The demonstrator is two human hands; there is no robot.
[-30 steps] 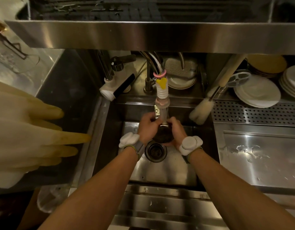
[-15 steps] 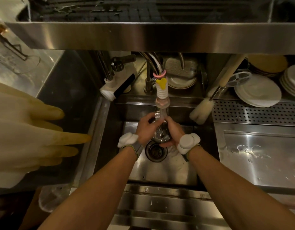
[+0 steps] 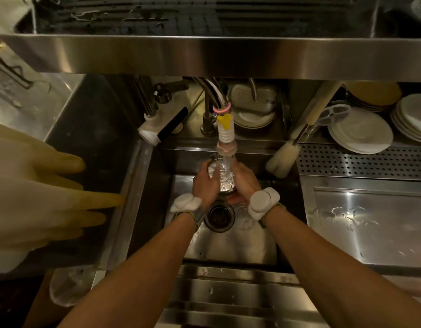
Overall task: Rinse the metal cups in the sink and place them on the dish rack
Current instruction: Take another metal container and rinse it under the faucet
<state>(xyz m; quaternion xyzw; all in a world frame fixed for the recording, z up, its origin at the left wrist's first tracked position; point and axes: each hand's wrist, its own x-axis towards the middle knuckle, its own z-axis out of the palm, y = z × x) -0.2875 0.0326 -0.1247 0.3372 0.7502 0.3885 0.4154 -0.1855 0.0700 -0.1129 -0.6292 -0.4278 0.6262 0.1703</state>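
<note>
My left hand (image 3: 201, 185) and right hand (image 3: 247, 183) curl round the shiny metal cup (image 3: 224, 178) between them, in the stream below the ribbed white tap nozzle (image 3: 225, 136): rinsing. Next, I judge, it needs carrying to the perforated steel dish rack (image 3: 360, 160) beyond my right hand.

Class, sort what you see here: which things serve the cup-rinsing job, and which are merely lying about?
In use: shiny metal cup, left hand, right hand, white ribbed tap nozzle, stainless steel sink.
Lying about: pale yellow rubber gloves, white bristle bottle brush, stacked white plates.
</note>
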